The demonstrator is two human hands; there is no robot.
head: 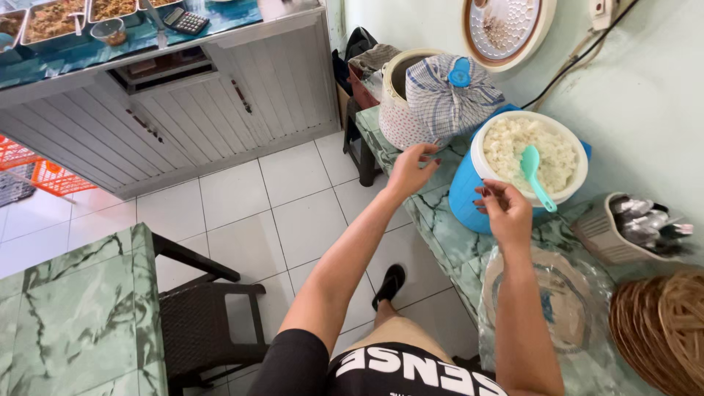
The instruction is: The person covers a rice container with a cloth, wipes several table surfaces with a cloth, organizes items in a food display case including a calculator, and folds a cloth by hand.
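Two hands empty | left hand (411, 167) fingers spread near checked cloth (449, 99) | right hand (506, 209) fingers loosely curled beside teal rice scoop (537, 176) in white rice tub (579, 158) on table (447, 235) | best grip scoop's handle low, steadying tub.

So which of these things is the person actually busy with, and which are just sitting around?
In use:
- left hand, reaching toward the checked cloth bundle
- right hand, beside the rice container
- turquoise rice scoop resting in the rice

Just lying about:
- cutlery basket
- wicker plates
- bagged glass plates
- dark chair
- calculator
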